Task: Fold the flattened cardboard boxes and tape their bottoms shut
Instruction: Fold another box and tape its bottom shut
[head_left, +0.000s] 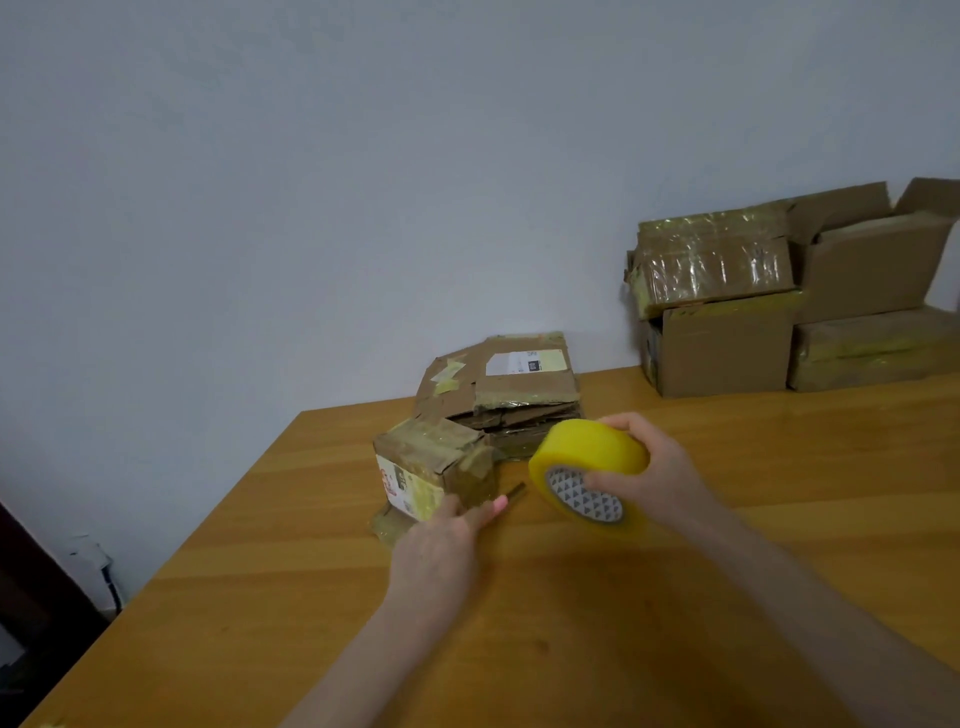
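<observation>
I'm watching the small box (434, 470) on the bench (571, 623), just in front of the stack of flattened boxes (519, 395). The left hand (441, 540) lies against its near lower edge with fingers stretched out flat. I cannot tell whether they pin a tape end there.

The right hand (654, 467) holds the tape roll (587, 467) just right of the box, clear of the bench, fingers curled over the rim and thumb at the core.

My worries from here:
- The box looks light and is steadied by one flat hand, so a firm pull on the roll could drag or tip it.
- Its cardboard is creased and carries old tape, so a fresh strip may bridge the wrinkles and lift.
- A loose strip between hand and roll could twist and stick to itself.

By my count there is one roll, one small box and one flattened stack — its sheets too close to count. Four built boxes (727, 343) stand at the far right, stacked two on two.
</observation>
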